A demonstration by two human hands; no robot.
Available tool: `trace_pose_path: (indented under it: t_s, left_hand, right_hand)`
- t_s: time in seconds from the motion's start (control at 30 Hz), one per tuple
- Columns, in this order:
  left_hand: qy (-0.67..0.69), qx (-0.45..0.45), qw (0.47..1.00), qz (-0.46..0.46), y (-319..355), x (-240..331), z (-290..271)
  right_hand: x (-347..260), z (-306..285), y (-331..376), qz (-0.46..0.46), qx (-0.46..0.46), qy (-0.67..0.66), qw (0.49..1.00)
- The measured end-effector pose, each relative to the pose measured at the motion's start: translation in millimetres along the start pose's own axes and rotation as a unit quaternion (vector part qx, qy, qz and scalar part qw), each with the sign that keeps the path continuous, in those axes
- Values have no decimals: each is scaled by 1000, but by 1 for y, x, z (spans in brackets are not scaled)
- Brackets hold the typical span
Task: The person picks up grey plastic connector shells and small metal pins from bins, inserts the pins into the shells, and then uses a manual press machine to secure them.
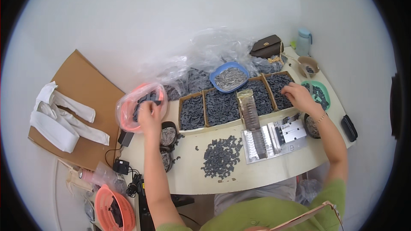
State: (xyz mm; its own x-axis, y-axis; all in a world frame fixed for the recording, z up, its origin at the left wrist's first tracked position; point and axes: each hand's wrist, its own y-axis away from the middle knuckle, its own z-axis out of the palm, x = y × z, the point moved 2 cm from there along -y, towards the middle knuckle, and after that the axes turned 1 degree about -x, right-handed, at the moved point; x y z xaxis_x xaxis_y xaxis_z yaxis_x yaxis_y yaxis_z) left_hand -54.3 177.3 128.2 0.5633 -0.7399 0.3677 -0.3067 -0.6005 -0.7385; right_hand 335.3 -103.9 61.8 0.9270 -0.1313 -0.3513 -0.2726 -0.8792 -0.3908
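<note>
My left hand (150,117) is at the near rim of a pink basket (123,110) lined with a clear plastic bag. Its fingers are closed on a small dark grey piece (157,102), and more such pieces lie in the basket. Over the rightmost compartment of a divided cardboard box (207,115), my right hand (298,96) has its fingers pinched together; what they hold, if anything, is hidden. Small dark grey pieces (222,109) fill the compartments. Below the box sits a metal fixture (274,139), with a slotted strip (248,110) running up from it across the box edge.
Loose dark pieces (221,157) lie in a pile mid-table. A blue bowl (229,77) of metal pins rests on the box's back. Green tray (327,95), dark bowls (168,137), black case (349,128), bottle (304,42) and handbag (267,47) stand around; cardboard (92,98) leans left.
</note>
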Motion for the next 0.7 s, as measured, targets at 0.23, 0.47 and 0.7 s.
trace_pose_path:
  t_s: [0.23, 0.47, 0.7]
  left_hand:
    - [13, -252, 966, 53, 29, -11, 59]
    - [-10, -235, 967, 101, 61, 8, 100]
    - [341, -389, 847, -124, 121, 102, 84]
  right_hand:
    - [-18, 0, 11, 38, -52, -189, 980]
    - [-61, 1, 24, -73, -77, -132, 986]
    - [-80, 30, 38, -103, -88, -197, 971]
